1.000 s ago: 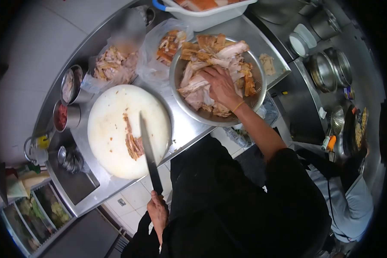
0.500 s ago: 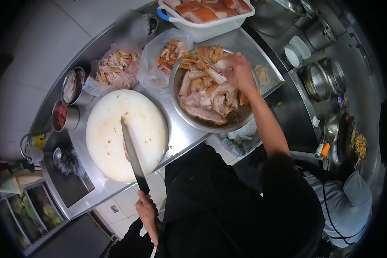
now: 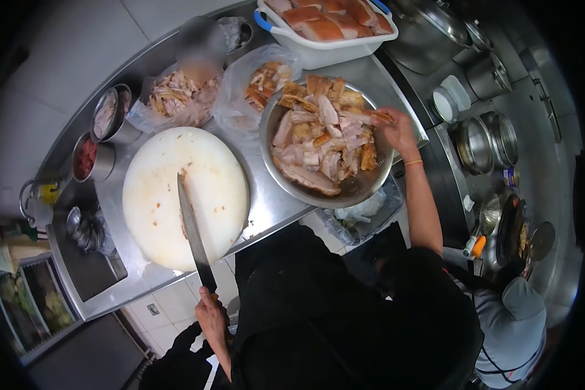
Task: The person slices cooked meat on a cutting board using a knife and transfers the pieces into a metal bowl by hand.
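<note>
My left hand (image 3: 211, 318) is closed round the handle of a large knife (image 3: 194, 240), whose blade lies across the round white cutting board (image 3: 143, 188). A few meat scraps (image 3: 183, 179) show beside the blade. At the right rim of the steel bowl (image 3: 365, 195), my right hand (image 3: 398, 133) pinches one end of a strip of cooked meat (image 3: 364, 117). The strip reaches over chopped meat (image 3: 312, 156) heaped in the bowl.
Behind the board are open plastic bags of meat (image 3: 175, 94) (image 3: 263, 84). A white tub (image 3: 331, 55) of meat slabs stands at the back. Steel pots (image 3: 102, 162) are at the left, beside a sink (image 3: 97, 276). Another person (image 3: 513, 331) is at lower right.
My right hand has moved from the middle of the bowl to its right rim and now holds a strip. The knife has shifted left, and the meat pile beside it no longer shows.
</note>
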`<state>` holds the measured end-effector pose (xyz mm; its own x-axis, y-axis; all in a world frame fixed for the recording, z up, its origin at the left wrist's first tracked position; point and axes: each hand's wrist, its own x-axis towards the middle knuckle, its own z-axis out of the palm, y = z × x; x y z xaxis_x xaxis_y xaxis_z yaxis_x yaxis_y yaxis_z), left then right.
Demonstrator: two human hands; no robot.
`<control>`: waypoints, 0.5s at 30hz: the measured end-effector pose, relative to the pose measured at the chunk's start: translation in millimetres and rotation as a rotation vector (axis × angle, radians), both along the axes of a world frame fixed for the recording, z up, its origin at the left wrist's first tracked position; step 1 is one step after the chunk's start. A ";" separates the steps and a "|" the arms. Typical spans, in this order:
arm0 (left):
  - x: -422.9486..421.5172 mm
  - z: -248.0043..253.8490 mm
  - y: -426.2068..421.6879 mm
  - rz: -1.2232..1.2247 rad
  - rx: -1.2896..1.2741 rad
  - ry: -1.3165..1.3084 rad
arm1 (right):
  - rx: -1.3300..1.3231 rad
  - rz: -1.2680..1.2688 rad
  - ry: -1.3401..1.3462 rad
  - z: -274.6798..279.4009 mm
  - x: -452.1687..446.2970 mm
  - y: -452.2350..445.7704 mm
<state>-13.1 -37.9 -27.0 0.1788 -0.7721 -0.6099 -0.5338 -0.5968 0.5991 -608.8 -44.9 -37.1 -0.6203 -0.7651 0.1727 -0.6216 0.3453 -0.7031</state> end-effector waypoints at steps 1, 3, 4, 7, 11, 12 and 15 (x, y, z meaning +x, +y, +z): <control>-1.6 3.4 -1.4 -0.017 -0.010 0.013 | -0.007 -0.020 -0.113 10.7 0.9 6.7; -4.6 8.9 -4.0 -0.030 -0.011 0.012 | -0.097 -0.035 -0.330 16.2 -1.3 16.8; -5.8 9.8 -5.0 -0.036 -0.012 0.012 | -0.180 -0.028 -0.433 14.4 -4.1 20.6; -3.8 6.4 -8.5 -0.026 0.000 0.029 | -0.370 -0.089 -0.679 17.1 -1.1 26.6; -4.4 7.3 -11.6 -0.035 0.005 0.013 | -0.169 -0.069 -0.703 32.0 2.5 37.9; -6.4 10.0 -11.6 -0.027 0.010 0.021 | -0.019 -0.036 -0.658 33.7 -2.5 43.7; -8.2 10.3 -13.9 -0.001 0.024 0.029 | 0.269 0.057 -0.508 17.6 1.0 31.5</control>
